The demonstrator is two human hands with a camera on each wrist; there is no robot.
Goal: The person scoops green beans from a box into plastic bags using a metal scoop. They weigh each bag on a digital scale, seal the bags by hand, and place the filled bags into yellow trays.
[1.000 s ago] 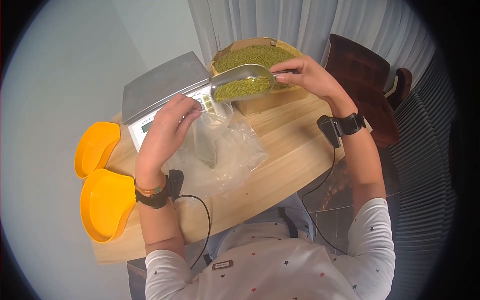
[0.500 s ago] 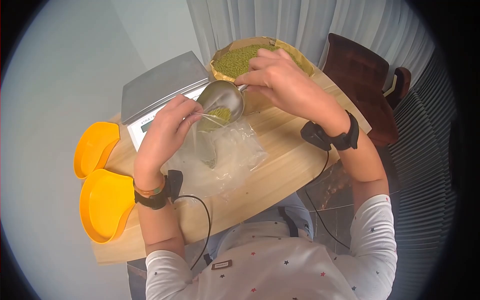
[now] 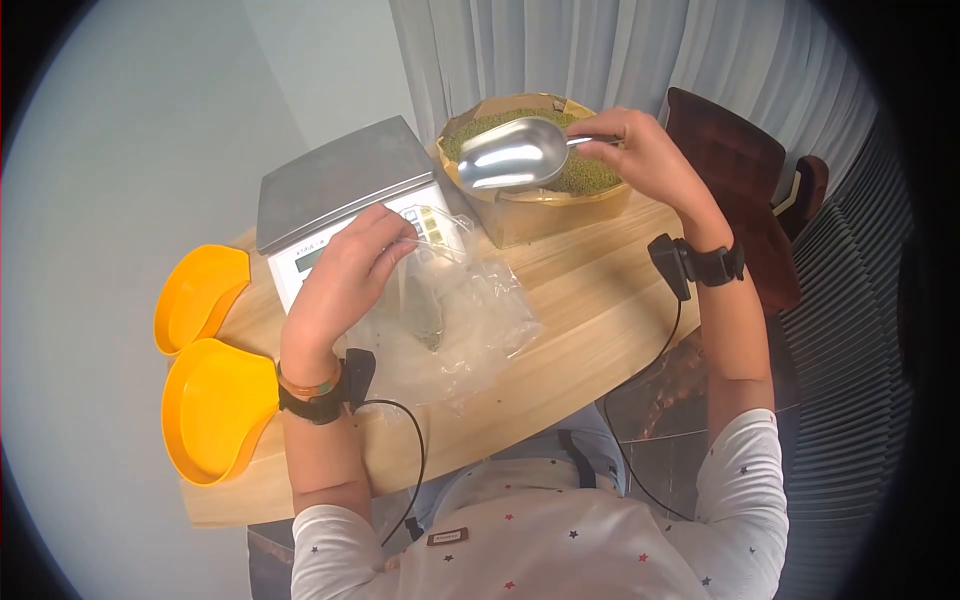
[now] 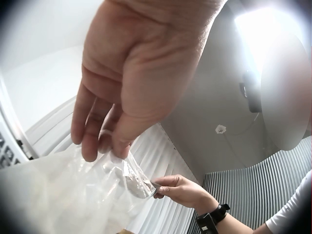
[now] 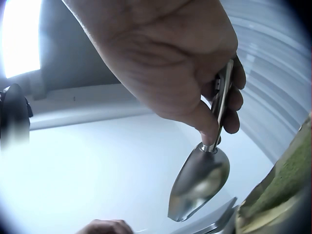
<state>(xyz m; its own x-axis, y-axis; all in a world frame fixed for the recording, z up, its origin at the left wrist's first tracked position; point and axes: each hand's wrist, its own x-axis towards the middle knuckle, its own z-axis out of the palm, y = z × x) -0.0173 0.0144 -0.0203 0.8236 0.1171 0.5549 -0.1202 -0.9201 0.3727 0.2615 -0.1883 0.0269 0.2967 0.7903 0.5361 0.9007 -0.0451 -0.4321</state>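
The left hand [image 3: 352, 268] pinches the rim of a clear plastic bag [image 3: 470, 310], which hangs and spreads over the table with a little green grain [image 3: 430, 335] low inside it. In the left wrist view the thumb and fingertips of the left hand [image 4: 139, 73] hold the bag's edge [image 4: 63, 195]. The right hand [image 3: 650, 165] grips the handle of a metal scoop [image 3: 515, 155], held above a paper sack [image 3: 540, 220] of green grain [image 3: 590, 178]. No grain shows in the scoop [image 5: 200, 180] in the right wrist view, where fingers wrap its handle.
A scale [image 3: 345, 180] with a grey plate stands behind the left hand. Two yellow trays [image 3: 215, 410] lie at the left of the wooden table [image 3: 600, 300]. Behind the table's right side is a dark red chair [image 3: 722, 150], with curtains [image 3: 560, 50] at the back.
The scoop has gone from tipped over the bag's mouth to above the sack, and its grain is no longer seen. The left hand still holds the bag; the head view has shifted slightly.
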